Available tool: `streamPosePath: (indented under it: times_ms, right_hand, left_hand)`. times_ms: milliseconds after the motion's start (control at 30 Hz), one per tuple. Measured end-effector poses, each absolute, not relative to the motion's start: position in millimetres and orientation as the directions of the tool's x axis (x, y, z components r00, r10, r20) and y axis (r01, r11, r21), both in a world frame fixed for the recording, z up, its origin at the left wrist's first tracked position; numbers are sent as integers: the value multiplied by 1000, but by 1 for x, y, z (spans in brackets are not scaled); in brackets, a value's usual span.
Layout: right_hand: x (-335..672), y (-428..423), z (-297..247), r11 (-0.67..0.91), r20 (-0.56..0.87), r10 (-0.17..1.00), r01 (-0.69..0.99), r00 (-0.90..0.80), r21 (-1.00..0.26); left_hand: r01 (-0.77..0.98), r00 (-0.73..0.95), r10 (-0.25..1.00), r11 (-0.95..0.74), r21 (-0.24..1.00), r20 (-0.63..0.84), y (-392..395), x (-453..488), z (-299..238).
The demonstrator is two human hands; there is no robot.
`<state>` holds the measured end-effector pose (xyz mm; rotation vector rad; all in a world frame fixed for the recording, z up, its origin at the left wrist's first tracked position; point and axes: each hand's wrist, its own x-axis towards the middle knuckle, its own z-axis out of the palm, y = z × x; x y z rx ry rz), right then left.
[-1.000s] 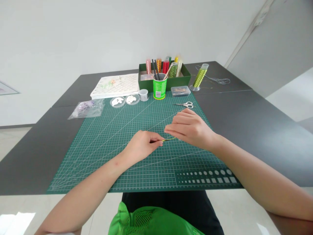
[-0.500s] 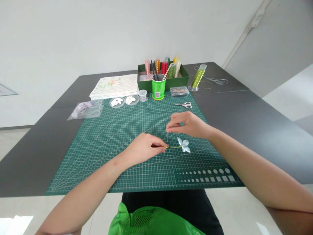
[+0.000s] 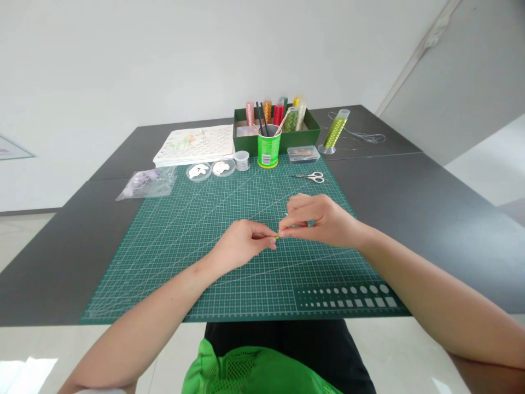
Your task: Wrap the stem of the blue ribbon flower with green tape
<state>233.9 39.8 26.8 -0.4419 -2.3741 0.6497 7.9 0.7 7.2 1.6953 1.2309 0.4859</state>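
Note:
My left hand [image 3: 241,242] is closed in a pinch on the thin yellow-green stem [image 3: 276,237] of an artificial flower, just above the cutting mat. Right beside its fingertips, my right hand [image 3: 320,220] is also pinched shut at the stem. A fine thread seems to be between the right fingers, too thin to see clearly now. The flower's pale blue-white petals are behind the right hand; only a small white tip [image 3: 286,214] shows. Scissors [image 3: 314,177] with white handles lie beyond the right hand.
The green cutting mat [image 3: 184,230] covers the table's middle. Behind it are a green tin [image 3: 268,150] with sticks, a box [image 3: 283,143] of thread spools, a yellow-green spool [image 3: 336,131], a flat clear case [image 3: 303,154], dishes of white pieces [image 3: 199,171] and a plastic bag [image 3: 147,182].
My right hand has come down from above the stem to meet the left fingertips, covering the flower that was in plain sight. The left hand has risen slightly, still gripping the stem.

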Motion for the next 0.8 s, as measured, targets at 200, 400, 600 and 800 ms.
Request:
streamPosePath:
  times_ms: [200, 400, 600, 800]
  right_hand:
    - [234, 37, 28, 889, 550, 403, 168, -732, -427]
    - [234, 39, 27, 903, 584, 418, 251, -695, -348]
    - [239, 48, 24, 870, 546, 485, 317, -684, -377]
    - [240, 57, 17, 814, 525, 556, 294, -645, -501]
  left_hand:
    - [490, 350, 919, -16, 872, -180, 4, 5, 5]
    - [519, 429, 897, -148, 842, -107, -4, 10, 5]
    - [543, 464, 882, -214, 812, -78, -7, 13, 7]
    - [539, 476, 876, -222, 812, -77, -8, 12, 10]
